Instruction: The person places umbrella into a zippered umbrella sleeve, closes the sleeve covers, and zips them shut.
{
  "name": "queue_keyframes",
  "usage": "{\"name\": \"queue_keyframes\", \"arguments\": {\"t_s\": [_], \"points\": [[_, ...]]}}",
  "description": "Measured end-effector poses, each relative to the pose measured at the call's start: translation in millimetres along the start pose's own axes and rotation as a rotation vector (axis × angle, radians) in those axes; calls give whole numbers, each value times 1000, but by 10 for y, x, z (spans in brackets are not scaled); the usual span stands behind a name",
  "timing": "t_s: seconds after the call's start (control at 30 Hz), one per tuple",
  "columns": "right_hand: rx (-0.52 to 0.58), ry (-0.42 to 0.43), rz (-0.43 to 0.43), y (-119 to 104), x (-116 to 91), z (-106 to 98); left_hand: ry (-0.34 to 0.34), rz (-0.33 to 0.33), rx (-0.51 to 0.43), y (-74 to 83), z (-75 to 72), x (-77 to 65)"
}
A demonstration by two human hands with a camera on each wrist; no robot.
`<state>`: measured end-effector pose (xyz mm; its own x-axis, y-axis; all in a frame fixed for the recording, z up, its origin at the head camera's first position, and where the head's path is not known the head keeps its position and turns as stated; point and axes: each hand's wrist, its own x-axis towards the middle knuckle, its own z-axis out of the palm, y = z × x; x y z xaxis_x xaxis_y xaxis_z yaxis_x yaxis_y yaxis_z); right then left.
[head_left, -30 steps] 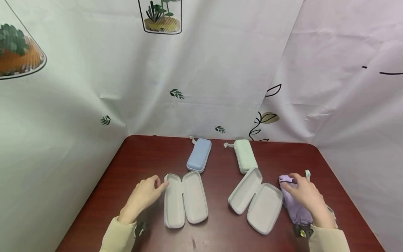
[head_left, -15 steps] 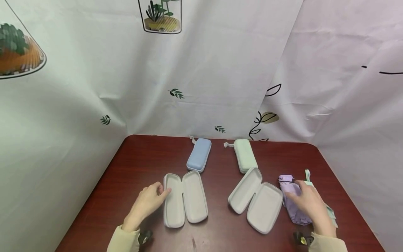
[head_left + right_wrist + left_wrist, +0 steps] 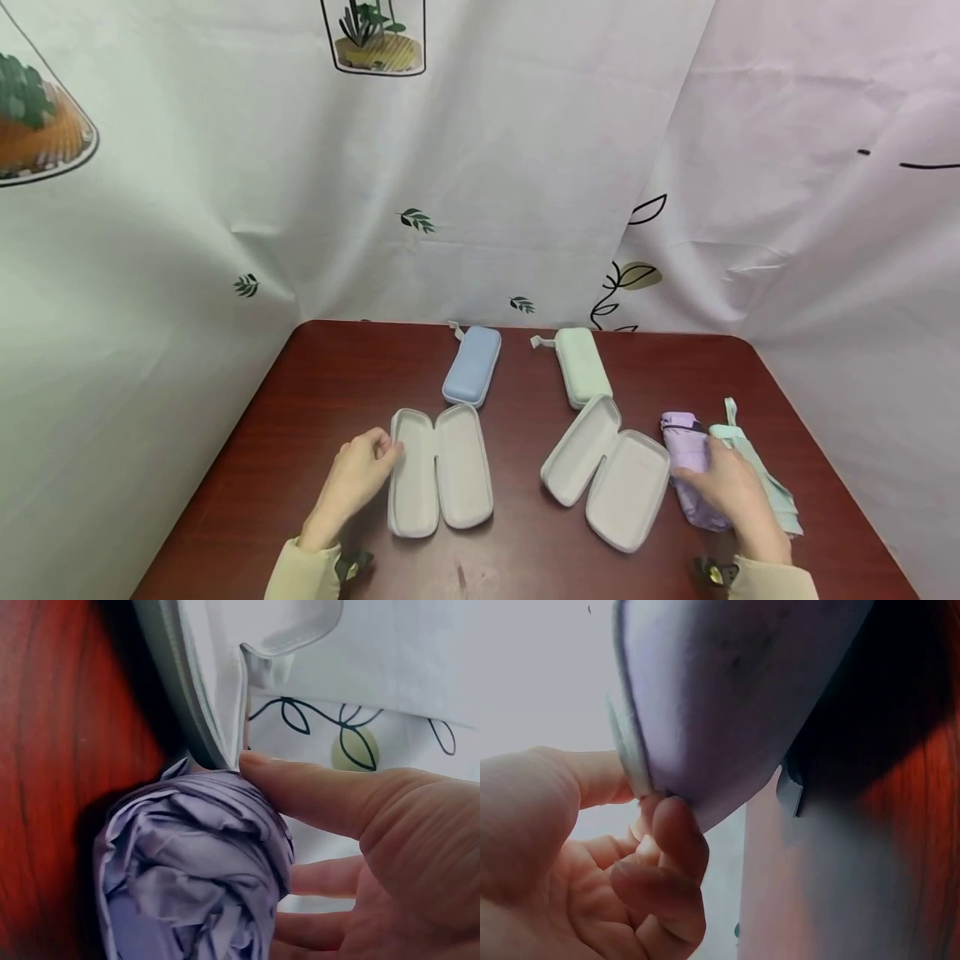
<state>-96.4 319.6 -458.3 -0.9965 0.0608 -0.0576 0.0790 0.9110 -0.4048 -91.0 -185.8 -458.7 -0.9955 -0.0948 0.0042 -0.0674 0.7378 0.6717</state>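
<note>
On the left, an open hinged case (image 3: 414, 492) lies with its pale inside up. My left hand (image 3: 356, 475) pinches its left edge between thumb and fingers; the left wrist view shows the purplish outer shell (image 3: 720, 697). At the right, a purple folded umbrella (image 3: 684, 450) lies under my right hand (image 3: 738, 492). The thumb is on its left side and the fingers are on its right. Pleated cloth at the umbrella's end (image 3: 195, 870) fills the right wrist view. A mint folded umbrella (image 3: 776, 492) with a loop lies just right of that hand.
A second open case (image 3: 630, 492) lies tilted at centre right, its corner close to the purple umbrella. Behind stand a closed blue case (image 3: 472, 364) and a closed pale green case (image 3: 583, 362), each with a strap. White patterned cloth (image 3: 525, 167) surrounds the dark red table (image 3: 337, 367).
My right hand has lowered and closed round the purple umbrella, leaving more of the mint one visible. My left hand has moved slightly onto the left case's edge and its fingers have drawn together.
</note>
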Motion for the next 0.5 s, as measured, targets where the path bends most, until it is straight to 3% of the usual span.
{"name": "queue_keyframes", "arguments": {"t_s": [0.23, 0.5], "points": [[31, -70, 79, -17, -2, 60, 0, -8, -36, -18, 60, 47], [51, -22, 104, 26, 15, 94, 1, -15, -89, -38, 83, 96]]}}
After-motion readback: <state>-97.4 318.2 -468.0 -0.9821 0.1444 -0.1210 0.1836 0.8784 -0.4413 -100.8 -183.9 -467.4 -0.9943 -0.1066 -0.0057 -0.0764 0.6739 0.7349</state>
